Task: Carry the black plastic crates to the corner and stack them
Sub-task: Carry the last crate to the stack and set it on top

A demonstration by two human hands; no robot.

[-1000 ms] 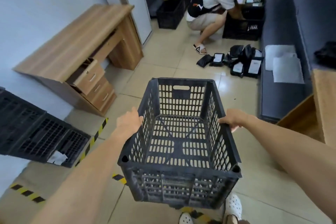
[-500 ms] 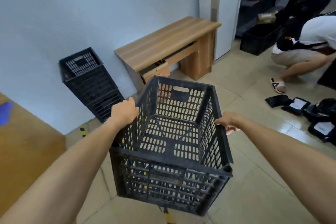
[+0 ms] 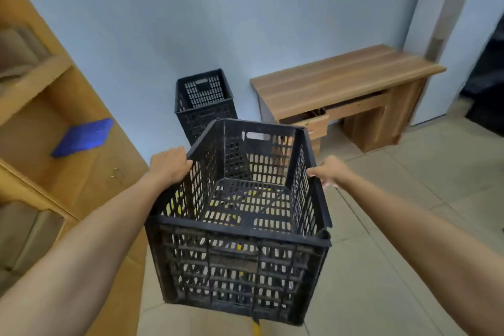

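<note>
Crate (image 3: 240,215), black plastic and empty, hangs in the air, left hand (image 3: 169,165) and right hand (image 3: 330,172) each curled over a side rim. Carrying is underway; next, lift it over the far crate stack (image 3: 204,102) at the wall and lower it squarely.

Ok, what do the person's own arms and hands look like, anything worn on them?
Both forearms are bare as far as the frame shows: no sleeves, gloves, watch or bands in view. Left hand and right hand show no rings or markings, though the right is slightly blurred.
</note>
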